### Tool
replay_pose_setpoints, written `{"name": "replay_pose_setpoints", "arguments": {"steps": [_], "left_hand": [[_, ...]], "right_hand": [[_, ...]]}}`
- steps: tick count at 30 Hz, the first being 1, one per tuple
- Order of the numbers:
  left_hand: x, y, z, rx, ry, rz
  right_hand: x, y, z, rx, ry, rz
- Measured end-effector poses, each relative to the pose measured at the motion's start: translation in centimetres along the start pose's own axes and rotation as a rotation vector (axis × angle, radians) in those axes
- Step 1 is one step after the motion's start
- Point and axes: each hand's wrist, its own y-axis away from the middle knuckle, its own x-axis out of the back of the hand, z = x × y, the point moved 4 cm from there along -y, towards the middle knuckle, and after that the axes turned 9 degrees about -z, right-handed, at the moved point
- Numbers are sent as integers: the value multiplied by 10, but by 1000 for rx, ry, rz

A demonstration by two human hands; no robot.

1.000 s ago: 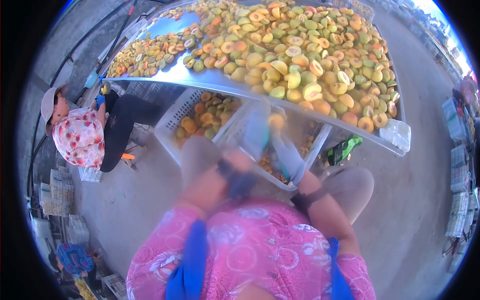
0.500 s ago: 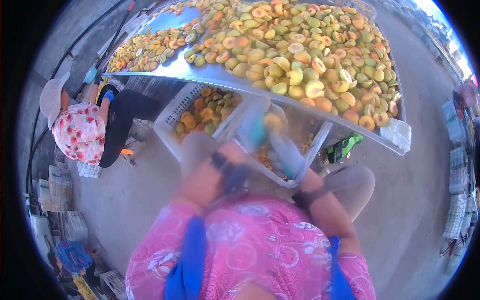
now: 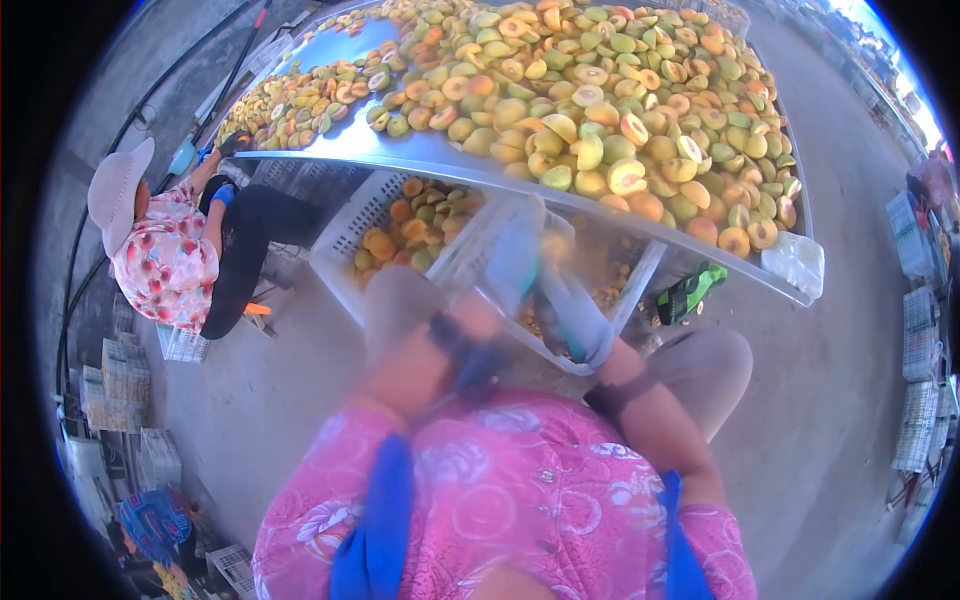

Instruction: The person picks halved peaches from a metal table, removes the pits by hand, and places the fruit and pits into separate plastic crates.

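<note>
Both my hands are gloved and close together over a white crate below the metal table's front edge. My left hand (image 3: 512,262) is smeared by motion, its fingers near a blurred orange-yellow fruit (image 3: 556,246). Beside it on the right, my right hand (image 3: 572,308) reaches up toward the same fruit; its fingers are blurred too. Which hand holds the fruit cannot be made out. Small fruit pieces lie in the crate (image 3: 645,284) under my hands. A second crate (image 3: 335,248) to the left contains orange and green fruit (image 3: 425,225).
Halved fruit (image 3: 620,110) is heaped on the metal table (image 3: 375,150). A co-worker (image 3: 165,245) in a pale hat sits at the left, and another person (image 3: 155,525) is at the lower left. A green bag (image 3: 690,294) lies right of the crates. Stacked crates (image 3: 915,335) line the right side.
The co-worker at the left has shifted slightly right, with a hand now up at the table's edge. My left hand has moved slightly; my right hand stays almost in place.
</note>
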Motion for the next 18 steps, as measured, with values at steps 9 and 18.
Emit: {"name": "replay_pose_setpoints", "arguments": {"steps": [9, 18], "left_hand": [[-6, 2, 21, 82, -319, -304], [23, 1, -23, 143, 213, -139]], "right_hand": [[-3, 17, -7, -379, -194, -178], [-25, 19, -9, -514, -738, -546]]}}
